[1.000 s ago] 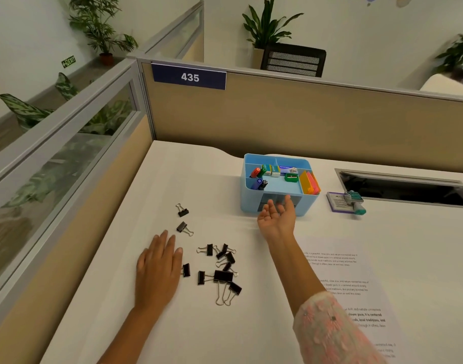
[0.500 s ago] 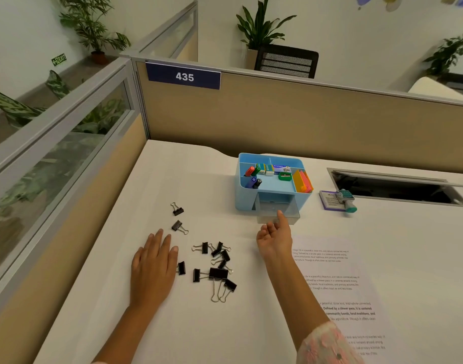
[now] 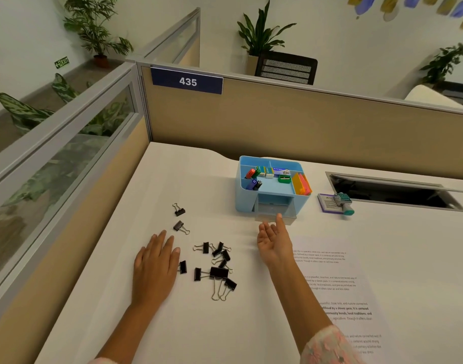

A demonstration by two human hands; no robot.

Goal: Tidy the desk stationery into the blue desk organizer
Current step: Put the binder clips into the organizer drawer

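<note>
Both forearms are bare, and the left hand (image 3: 155, 261) and the right hand (image 3: 273, 241) wear no rings. At the right arm there is a pale pink sleeve (image 3: 330, 346) with a small floral pattern. A bit of the same pink fabric shows at the left arm.

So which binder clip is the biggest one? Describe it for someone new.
On the white desk, find the clip cluster between the two hands. The largest binder clip lies at its near end: a wider black body than its neighbours, long wire handles pointing toward the person.

"435" on blue partition plate (image 3: 187, 81), green "EXIT" wall sign (image 3: 62, 62)
</note>
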